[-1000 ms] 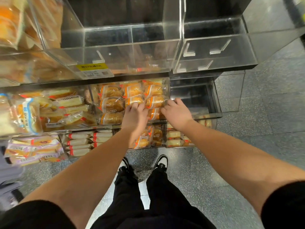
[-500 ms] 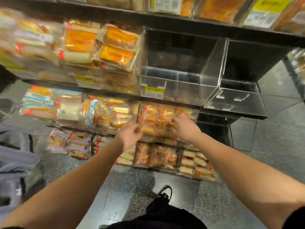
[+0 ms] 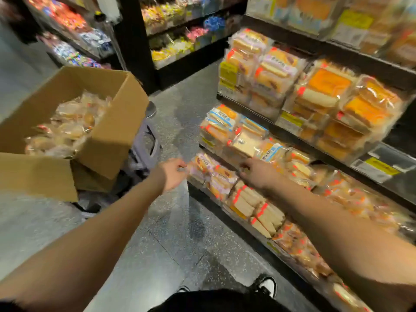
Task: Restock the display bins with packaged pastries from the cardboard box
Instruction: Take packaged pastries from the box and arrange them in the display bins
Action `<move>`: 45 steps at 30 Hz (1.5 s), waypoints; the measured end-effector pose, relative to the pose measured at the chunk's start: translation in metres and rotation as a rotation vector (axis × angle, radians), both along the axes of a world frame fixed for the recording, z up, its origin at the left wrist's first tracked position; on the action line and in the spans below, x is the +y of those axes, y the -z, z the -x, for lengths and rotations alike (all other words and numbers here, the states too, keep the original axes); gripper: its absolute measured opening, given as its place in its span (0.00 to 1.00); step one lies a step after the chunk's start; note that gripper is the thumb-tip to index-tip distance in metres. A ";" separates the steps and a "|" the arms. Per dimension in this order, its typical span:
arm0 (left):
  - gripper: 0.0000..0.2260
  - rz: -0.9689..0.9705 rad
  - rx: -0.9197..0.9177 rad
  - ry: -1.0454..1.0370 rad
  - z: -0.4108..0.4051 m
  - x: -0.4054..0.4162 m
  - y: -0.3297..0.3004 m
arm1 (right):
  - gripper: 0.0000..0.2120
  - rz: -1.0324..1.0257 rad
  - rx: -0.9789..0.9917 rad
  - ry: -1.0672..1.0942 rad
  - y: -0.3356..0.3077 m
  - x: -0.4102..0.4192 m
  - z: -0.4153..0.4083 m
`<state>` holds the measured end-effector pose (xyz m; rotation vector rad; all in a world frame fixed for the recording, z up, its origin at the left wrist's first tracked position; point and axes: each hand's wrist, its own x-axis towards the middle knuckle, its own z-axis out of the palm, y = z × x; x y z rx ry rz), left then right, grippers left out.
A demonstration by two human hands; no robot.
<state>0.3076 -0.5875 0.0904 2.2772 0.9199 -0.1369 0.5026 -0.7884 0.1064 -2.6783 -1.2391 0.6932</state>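
Where the aisle floor meets the left edge, an open cardboard box sits raised on a grey stool, heaped with wrapped pastries. Right of it, the left hand hangs empty, fingers loosely curled. The right hand hovers over the lower display bins; blur hides its fingers.

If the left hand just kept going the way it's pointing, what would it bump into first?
Probably the wrapped pastry packs at the near end of the lowest shelf. The left hand points right toward them, its fingers close to the wrapping. The picture is blurred, so whether they already touch is unclear.
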 end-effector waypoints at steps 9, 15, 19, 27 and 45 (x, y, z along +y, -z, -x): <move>0.14 -0.213 0.239 -0.124 0.147 0.132 -0.016 | 0.22 0.005 -0.019 -0.350 -0.011 0.193 0.096; 0.10 -0.142 0.198 -0.334 0.198 0.205 -0.017 | 0.22 0.013 0.017 -0.480 0.003 0.308 0.137; 0.11 -0.139 0.128 -0.440 0.211 0.260 -0.017 | 0.19 0.000 0.038 -0.547 0.011 0.389 0.156; 0.13 -0.074 0.195 -0.534 0.238 0.380 0.015 | 0.19 0.001 0.098 -0.600 0.029 0.531 0.178; 0.39 0.236 0.738 0.097 0.205 0.501 0.128 | 0.28 0.224 -0.280 -0.501 0.108 0.709 0.203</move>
